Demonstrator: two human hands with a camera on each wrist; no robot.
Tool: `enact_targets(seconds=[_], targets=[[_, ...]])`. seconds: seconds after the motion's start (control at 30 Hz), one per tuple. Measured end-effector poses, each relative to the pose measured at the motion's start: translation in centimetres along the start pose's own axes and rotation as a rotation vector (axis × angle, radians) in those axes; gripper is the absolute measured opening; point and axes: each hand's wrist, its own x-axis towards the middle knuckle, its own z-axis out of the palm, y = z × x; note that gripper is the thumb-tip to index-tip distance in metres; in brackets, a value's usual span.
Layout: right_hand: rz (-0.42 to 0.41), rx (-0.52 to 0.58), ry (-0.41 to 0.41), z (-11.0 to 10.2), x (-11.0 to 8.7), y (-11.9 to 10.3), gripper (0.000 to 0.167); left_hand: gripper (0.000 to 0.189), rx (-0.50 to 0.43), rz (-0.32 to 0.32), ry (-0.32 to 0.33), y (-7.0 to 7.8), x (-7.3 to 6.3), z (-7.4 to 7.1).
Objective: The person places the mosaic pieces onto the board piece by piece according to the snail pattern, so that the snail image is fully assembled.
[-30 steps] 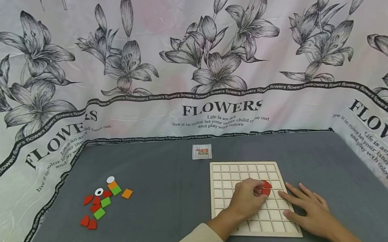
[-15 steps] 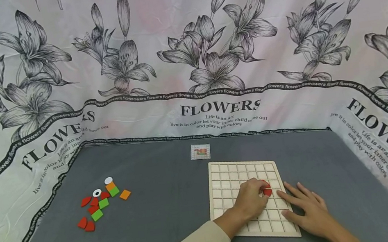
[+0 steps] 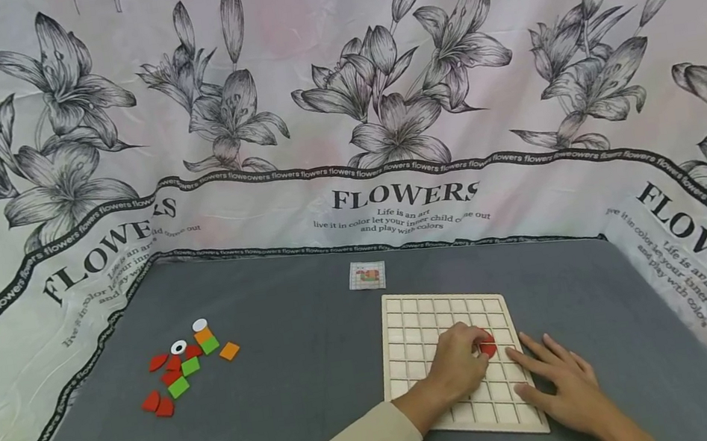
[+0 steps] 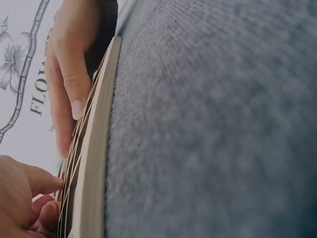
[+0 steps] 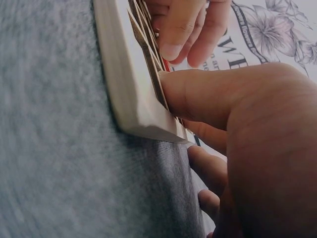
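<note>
A pale wooden grid board [image 3: 406, 352] lies on the grey cloth. My left hand [image 3: 458, 364] reaches over it, with thumb and fingers pinched at a red piece [image 3: 490, 348] in the grid, toward the right side. Its fingertips partly cover the red, and a thin dark line crosses it. In the right wrist view only a sliver of red shows beneath the left fingers. My right hand [image 3: 562, 379] rests at the board's right edge, fingers spread. Its thumb [image 5: 193, 94] touches the board there, and its other fingers extend past the rim.
At the left lie loose flat pieces: red rounded-corner ones [image 3: 164, 407], green squares [image 3: 178, 387], orange squares [image 3: 229, 351], a white disc [image 3: 200, 325] and a white ring-like disc with a black centre [image 3: 178, 347]. A small picture card [image 3: 367, 276] lies behind the board. A flower-printed curtain [image 3: 405, 198] hangs behind.
My left fingers have shifted slightly over the red piece, covering a little more of it. The right hand, board and loose pieces stay in place; the head view sways slightly.
</note>
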Motion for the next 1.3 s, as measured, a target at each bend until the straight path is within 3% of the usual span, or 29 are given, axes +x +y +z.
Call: enact_targets(seconds=[0.1, 0.23, 0.47, 0.63, 0.83, 1.1, 1.3], targets=[[0.003, -0.003, -0.006, 0.1, 0.0, 0.0, 0.053, 0.019, -0.047, -0.011, 0.002, 0.0, -0.1, -0.6], [0.009, 0.010, -0.012, 0.1, -0.2, 0.1, 0.053, 0.020, -0.138, -0.010, 0.029, -0.1, -0.3, -2.5], [0.013, 0.027, -0.024, 0.1, -0.4, 0.2, 0.053, 0.021, -0.190, 0.094, 0.169, -0.5, -0.3, -8.0], [0.011, 0.038, -0.028, 0.1, -0.4, 0.3, 0.053, 0.021, -0.228, 0.146, 0.263, -1.2, -1.2, -11.8], [0.000, 0.051, -0.021, 0.1, -0.3, 0.3, 0.052, 0.024, -0.182, 0.166, 0.363, -3.0, -3.1, -15.8], [-0.012, 0.044, -0.016, 0.2, -0.1, 0.3, 0.052, 0.030, -0.067, 0.184, 0.490, -6.1, -5.7, -20.1], [-0.023, 0.040, -0.007, 0.2, 0.0, 0.4, 0.052, 0.032, -0.049, 0.169, 0.540, -6.4, -7.6, -23.0]])
